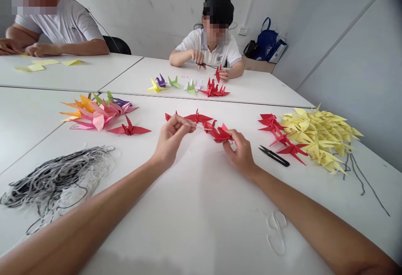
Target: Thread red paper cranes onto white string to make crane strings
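Observation:
My left hand [172, 137] is closed in a pinch on a thin white string [197, 126], which runs right toward a red paper crane [219, 133]. That crane is gripped between the thumb and fingers of my right hand [239, 151]. Just beyond my hands, another red crane [197, 116] rests on the table, and one more is partly hidden behind my left fingers. A single red crane [129, 128] lies left of my left hand. Black thread snips [274, 156] lie to the right of my right hand, beside a row of red cranes [284, 137].
Yellow cranes [320, 139] are heaped at the right. Pink, orange and green cranes [97, 114] sit at the left, above tangled black and white strings [59, 178]. A loose white string [276, 229] lies near my right forearm. Two people [209, 49] work across the table.

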The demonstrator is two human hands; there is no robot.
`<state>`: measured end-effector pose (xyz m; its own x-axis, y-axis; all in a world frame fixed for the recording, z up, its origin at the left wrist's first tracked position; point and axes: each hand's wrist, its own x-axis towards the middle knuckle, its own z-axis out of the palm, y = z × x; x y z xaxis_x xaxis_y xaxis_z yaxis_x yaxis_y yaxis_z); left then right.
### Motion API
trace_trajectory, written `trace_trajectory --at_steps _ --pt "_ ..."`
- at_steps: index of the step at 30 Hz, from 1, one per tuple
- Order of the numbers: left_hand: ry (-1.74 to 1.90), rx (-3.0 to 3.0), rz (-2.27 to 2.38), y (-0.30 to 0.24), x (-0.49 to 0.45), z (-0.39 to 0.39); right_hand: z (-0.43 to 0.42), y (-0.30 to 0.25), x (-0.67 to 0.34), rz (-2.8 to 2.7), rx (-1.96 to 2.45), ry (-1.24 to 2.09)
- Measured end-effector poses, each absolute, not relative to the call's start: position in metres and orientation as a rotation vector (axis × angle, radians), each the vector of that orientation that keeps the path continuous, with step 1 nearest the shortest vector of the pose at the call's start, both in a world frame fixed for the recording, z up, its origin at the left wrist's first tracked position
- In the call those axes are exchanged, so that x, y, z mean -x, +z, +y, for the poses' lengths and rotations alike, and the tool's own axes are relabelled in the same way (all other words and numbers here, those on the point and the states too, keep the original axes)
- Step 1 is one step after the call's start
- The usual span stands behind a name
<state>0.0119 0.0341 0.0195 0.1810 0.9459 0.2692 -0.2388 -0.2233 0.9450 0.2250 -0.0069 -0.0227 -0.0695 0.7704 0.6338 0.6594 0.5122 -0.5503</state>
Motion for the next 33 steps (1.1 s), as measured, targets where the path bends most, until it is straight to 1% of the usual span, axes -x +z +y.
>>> trace_trajectory --at_steps 3,5,11,16,22,29,33 --pt "1.205 -0.941 0.616 0.031 -0.009 0.038 -0.002 -0.022 -0.231 -1.595 1.271 0.230" --pt "1.130 -0.798 0.535 0.040 -0.007 0.036 0.002 -0.022 -0.235 -1.489 1.301 0.260" --pt "1.040 -0.775 0.445 0.066 -0.003 0.027 0.015 -0.028 -0.246 -1.208 1.260 0.380" --pt "1.134 -0.853 0.404 0.090 0.002 0.021 0.026 -0.032 -0.265 -1.111 1.251 0.322" --pt "1.346 -0.962 0.381 0.130 0.020 0.013 0.036 -0.037 -0.276 -1.047 1.244 0.320" --pt "1.585 -0.983 0.405 0.171 0.049 0.002 0.038 -0.040 -0.275 -1.092 1.270 0.330" --pt "1.629 -0.998 0.406 0.182 0.055 -0.009 0.037 -0.038 -0.273 -1.179 1.288 0.319"
